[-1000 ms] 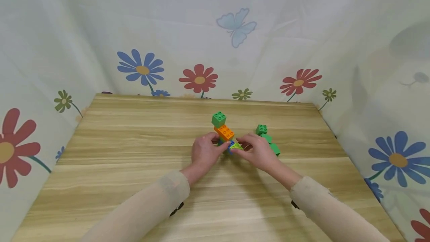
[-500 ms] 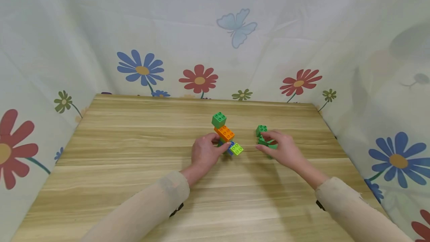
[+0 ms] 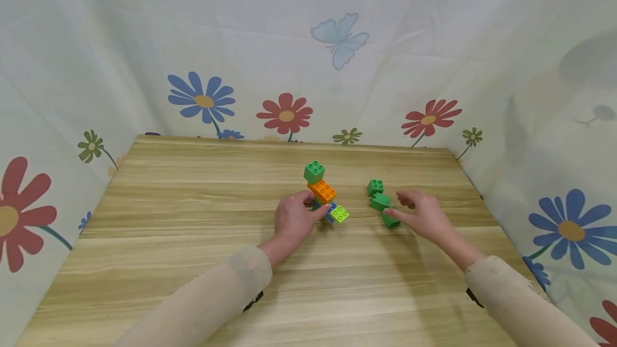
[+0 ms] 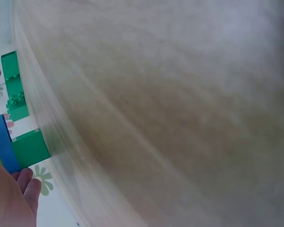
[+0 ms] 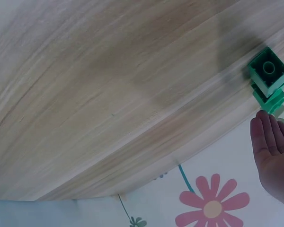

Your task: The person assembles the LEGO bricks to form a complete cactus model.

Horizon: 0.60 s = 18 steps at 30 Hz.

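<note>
Block stack [image 3: 322,190] pinched in left grip [image 3: 296,216]; right grip [image 3: 423,216] unclenched, outstretched beside 3 green blocks [image 3: 381,202].

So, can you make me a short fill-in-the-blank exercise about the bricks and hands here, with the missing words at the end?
1. The left hand holds a stack whose highest brick is ____.
2. Directly below that top brick is a brick coloured ____.
3. The lime brick sits on a brick coloured ____.
4. The green bricks beside the right hand number ____.

Missing words: green; orange; blue; three.
</note>
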Each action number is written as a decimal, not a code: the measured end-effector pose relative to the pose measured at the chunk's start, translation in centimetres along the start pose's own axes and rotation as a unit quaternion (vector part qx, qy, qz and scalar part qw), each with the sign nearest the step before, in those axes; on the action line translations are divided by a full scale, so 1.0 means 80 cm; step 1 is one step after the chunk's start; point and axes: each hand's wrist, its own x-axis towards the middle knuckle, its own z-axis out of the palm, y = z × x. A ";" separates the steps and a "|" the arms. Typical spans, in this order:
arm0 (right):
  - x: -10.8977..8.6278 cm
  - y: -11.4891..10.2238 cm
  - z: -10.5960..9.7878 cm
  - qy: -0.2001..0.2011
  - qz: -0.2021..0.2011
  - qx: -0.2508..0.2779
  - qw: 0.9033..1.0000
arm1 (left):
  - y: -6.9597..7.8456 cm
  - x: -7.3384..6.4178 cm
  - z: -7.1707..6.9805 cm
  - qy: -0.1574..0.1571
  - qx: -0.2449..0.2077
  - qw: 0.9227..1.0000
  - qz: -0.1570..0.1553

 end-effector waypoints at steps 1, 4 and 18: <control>0.000 0.001 0.000 -0.003 0.003 -0.001 1.000 | 0.000 0.000 0.000 0.000 -0.001 1.000 0.000; 0.002 0.005 0.000 -0.013 0.008 -0.005 1.000 | 0.000 0.000 0.000 0.000 -0.004 1.000 0.002; 0.012 0.011 0.001 -0.043 0.012 -0.041 0.998 | 0.001 -0.001 -0.002 0.001 -0.012 1.000 0.004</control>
